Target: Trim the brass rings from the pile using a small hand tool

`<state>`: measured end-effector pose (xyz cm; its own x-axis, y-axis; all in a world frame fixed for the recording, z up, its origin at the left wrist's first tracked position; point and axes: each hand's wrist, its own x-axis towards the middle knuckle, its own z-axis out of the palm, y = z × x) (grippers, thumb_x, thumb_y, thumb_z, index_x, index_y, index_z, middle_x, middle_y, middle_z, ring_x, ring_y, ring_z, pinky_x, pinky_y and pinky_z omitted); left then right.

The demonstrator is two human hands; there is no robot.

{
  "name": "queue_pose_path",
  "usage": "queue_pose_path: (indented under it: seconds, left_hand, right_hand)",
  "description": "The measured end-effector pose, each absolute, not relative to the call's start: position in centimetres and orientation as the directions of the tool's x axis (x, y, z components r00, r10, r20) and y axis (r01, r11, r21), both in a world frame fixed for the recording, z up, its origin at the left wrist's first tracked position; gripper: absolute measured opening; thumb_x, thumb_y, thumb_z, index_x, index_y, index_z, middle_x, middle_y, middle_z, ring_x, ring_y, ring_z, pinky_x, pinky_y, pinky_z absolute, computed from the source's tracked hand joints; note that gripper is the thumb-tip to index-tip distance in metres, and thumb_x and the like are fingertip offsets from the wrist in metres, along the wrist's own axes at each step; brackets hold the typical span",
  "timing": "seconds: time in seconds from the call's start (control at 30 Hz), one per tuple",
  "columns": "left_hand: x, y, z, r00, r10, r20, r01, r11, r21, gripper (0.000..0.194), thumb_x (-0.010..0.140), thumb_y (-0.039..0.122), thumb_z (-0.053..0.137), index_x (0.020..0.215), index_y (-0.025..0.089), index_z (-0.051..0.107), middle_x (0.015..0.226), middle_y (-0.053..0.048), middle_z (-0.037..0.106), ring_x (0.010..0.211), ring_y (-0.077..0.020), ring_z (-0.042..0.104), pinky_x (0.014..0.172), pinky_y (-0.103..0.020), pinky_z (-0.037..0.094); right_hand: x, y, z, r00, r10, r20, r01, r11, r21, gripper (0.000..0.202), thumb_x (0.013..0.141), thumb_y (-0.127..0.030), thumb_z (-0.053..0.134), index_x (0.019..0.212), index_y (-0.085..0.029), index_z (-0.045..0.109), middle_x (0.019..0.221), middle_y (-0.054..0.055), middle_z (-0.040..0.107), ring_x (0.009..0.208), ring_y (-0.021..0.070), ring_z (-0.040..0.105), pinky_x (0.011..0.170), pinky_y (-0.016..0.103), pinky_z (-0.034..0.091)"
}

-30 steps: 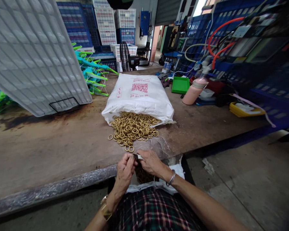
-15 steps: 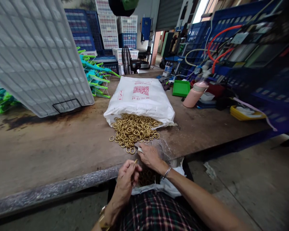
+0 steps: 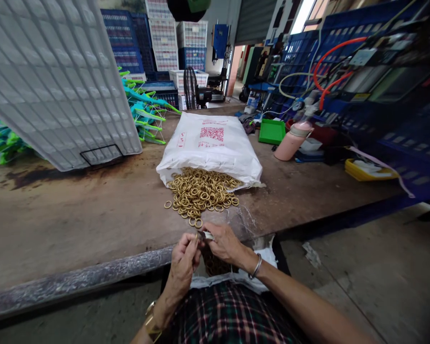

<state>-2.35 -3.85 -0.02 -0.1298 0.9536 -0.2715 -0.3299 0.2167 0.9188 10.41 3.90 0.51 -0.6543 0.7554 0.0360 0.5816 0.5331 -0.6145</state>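
My left hand (image 3: 183, 254) pinches a small brass ring (image 3: 197, 237) upright between thumb and finger, just off the table's front edge. Closed around a small knife with a white-wrapped handle (image 3: 208, 236), my right hand (image 3: 226, 244) brings its dark blade up to the ring. Beyond both hands, a heap of brass rings (image 3: 200, 193) spills from the mouth of a white sack (image 3: 211, 148) with red print. Below my hands, more rings (image 3: 215, 263) lie in an open white bag (image 3: 232, 281) at my lap, partly hidden by the right hand.
A grey ribbed plastic crate (image 3: 64, 86) stands tilted at the left, with green and turquoise plastic pieces (image 3: 145, 112) behind it. At the right are a pink bottle (image 3: 290, 143), a green tray (image 3: 272, 131) and a yellow tray (image 3: 369, 170). The wooden table (image 3: 75, 215) has a plastic-wrapped front edge.
My right hand has drawn back from the loose rings at the heap's near edge toward my left hand. The knife's blade now meets the ring, and the left hand has risen slightly.
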Motion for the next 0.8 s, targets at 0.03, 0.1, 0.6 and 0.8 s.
queue_pose_path:
  seconds: [0.03, 0.1, 0.6, 0.8]
  left_hand:
    - [-2.4, -3.8, 0.0, -0.135, 0.951, -0.277, -0.309, 0.225, 0.924, 0.041, 0.074, 0.059, 0.055, 0.074, 0.019, 0.048, 0.045, 0.010, 0.033, 0.039, -0.0048, 0.023, 0.038, -0.016, 0.018]
    - [-2.4, -3.8, 0.0, -0.145, 0.946, -0.289, -0.278, 0.241, 0.930, 0.041, 0.073, 0.060, 0.054, 0.073, 0.020, 0.046, 0.045, 0.011, 0.032, 0.039, -0.0048, 0.023, 0.038, -0.016, 0.018]
    - [-2.7, -3.9, -0.7, -0.180, 0.965, -0.192, -0.139, 0.169, 0.976, 0.040, 0.078, 0.058, 0.050, 0.067, 0.020, 0.043, 0.049, 0.009, 0.033, 0.042, -0.0063, 0.025, 0.040, -0.018, 0.022]
    - [-2.9, -3.9, -0.8, -0.178, 0.965, -0.194, -0.135, 0.172, 0.976, 0.040, 0.078, 0.057, 0.050, 0.066, 0.020, 0.043, 0.049, 0.009, 0.033, 0.043, -0.0065, 0.025, 0.041, -0.018, 0.022]
  right_hand:
    - [10.5, 3.7, 0.4, -0.669, 0.742, 0.030, 0.577, 0.545, -0.609, 0.025, 0.073, -0.008, 0.045, 0.091, -0.018, 0.058, 0.074, 0.002, 0.062, 0.067, 0.0144, 0.054, 0.062, 0.022, 0.033]
    - [10.6, 3.4, 0.3, -0.683, 0.730, 0.011, 0.585, 0.556, -0.591, 0.025, 0.073, -0.008, 0.044, 0.091, -0.018, 0.058, 0.075, 0.003, 0.063, 0.068, 0.0150, 0.055, 0.062, 0.023, 0.033]
    - [10.2, 3.4, 1.6, -0.717, 0.689, -0.106, 0.624, 0.567, -0.538, 0.028, 0.069, -0.007, 0.042, 0.091, -0.017, 0.057, 0.072, 0.003, 0.061, 0.062, 0.0132, 0.049, 0.058, 0.023, 0.028]
    - [10.0, 3.5, 1.4, -0.728, 0.671, -0.137, 0.633, 0.583, -0.509, 0.026, 0.072, -0.008, 0.042, 0.092, -0.016, 0.058, 0.076, 0.005, 0.064, 0.064, 0.0141, 0.052, 0.059, 0.024, 0.029]
